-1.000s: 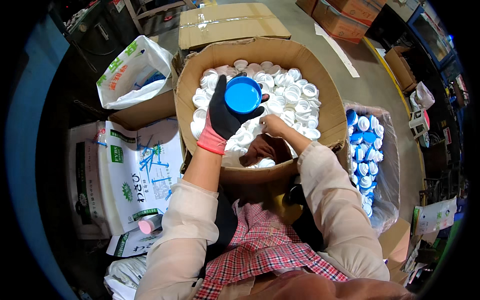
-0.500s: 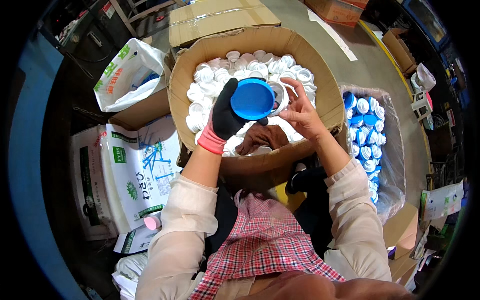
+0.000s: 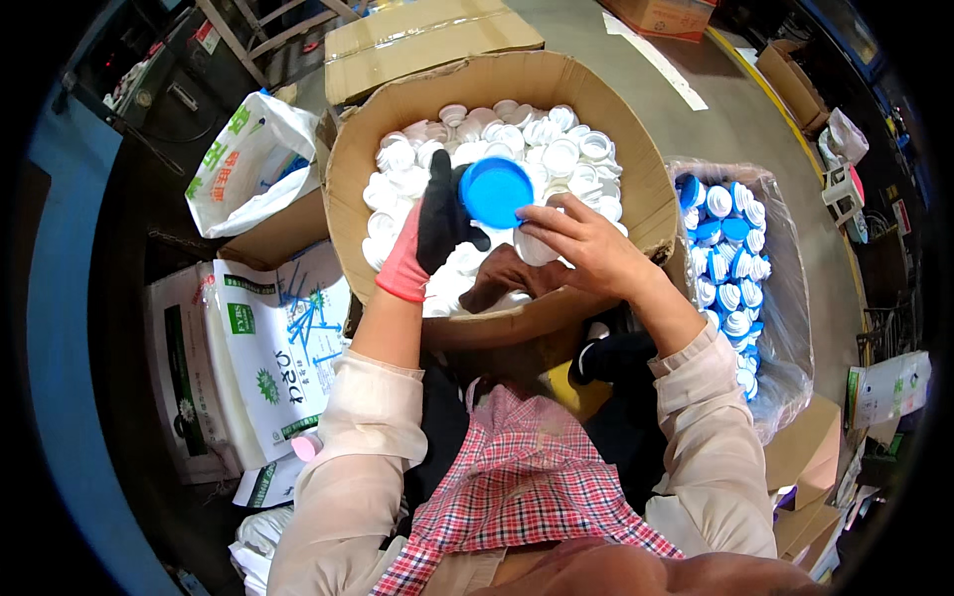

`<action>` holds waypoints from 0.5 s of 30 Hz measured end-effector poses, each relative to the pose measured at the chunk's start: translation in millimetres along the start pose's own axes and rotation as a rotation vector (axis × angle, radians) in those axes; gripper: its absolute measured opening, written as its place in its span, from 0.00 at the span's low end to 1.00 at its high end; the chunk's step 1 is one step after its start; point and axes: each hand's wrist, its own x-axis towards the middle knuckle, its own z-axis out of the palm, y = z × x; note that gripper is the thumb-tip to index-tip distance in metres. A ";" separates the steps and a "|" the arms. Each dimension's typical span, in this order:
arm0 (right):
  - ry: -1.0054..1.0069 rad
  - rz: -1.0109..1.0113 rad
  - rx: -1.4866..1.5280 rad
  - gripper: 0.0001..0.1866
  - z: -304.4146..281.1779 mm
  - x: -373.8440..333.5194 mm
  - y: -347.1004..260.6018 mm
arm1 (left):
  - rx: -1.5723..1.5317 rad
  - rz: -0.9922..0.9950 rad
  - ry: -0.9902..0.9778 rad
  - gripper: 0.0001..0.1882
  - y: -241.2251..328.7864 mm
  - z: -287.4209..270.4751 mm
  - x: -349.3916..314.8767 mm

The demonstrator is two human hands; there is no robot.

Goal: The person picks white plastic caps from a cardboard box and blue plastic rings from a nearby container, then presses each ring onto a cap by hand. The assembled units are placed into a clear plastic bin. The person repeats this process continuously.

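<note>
My left hand point(image 3: 444, 221), in a black glove with a pink cuff, grips a round blue plastic lid point(image 3: 499, 193) over the large cardboard box. The lid's flat, round face is turned up toward me. My bare right hand point(image 3: 586, 245) is closed at the lid's lower right, its fingertips near the rim. Below those fingers shows a white plastic cap point(image 3: 536, 248), which the right hand appears to hold; the thumb is largely hidden. Many ridged white caps point(image 3: 404, 181) fill the box point(image 3: 636, 164). A brown cloth point(image 3: 497, 281) lies over the caps near the front wall.
To the right stands a plastic-lined container point(image 3: 792, 328) of blue-and-white caps point(image 3: 733, 260). A white bag point(image 3: 238, 184) sits at the left, above printed sheeting point(image 3: 260, 382) with blue plastic sprues point(image 3: 313, 323). A closed carton point(image 3: 432, 50) is behind the box.
The white cap has moved from beside the blue lid to below it. My right fingers have turned down toward the lid's lower right rim. My left hand has tilted, still gripping the lid.
</note>
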 end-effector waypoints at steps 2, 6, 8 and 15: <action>0.056 0.038 0.184 0.32 -7.9 3.4 0.2 | 0.063 0.199 0.128 0.39 -12.2 6.0 10.1; 0.103 0.144 0.552 0.30 -8.6 6.9 -11.6 | 0.133 0.521 0.086 0.41 -31.2 33.5 14.2; 0.078 0.200 0.762 0.31 -8.0 10.9 -18.1 | -0.085 0.482 0.067 0.35 -29.6 41.4 15.7; 0.424 0.534 1.430 0.32 -12.4 0.5 1.9 | -0.769 0.145 -0.124 0.46 -16.8 13.5 15.3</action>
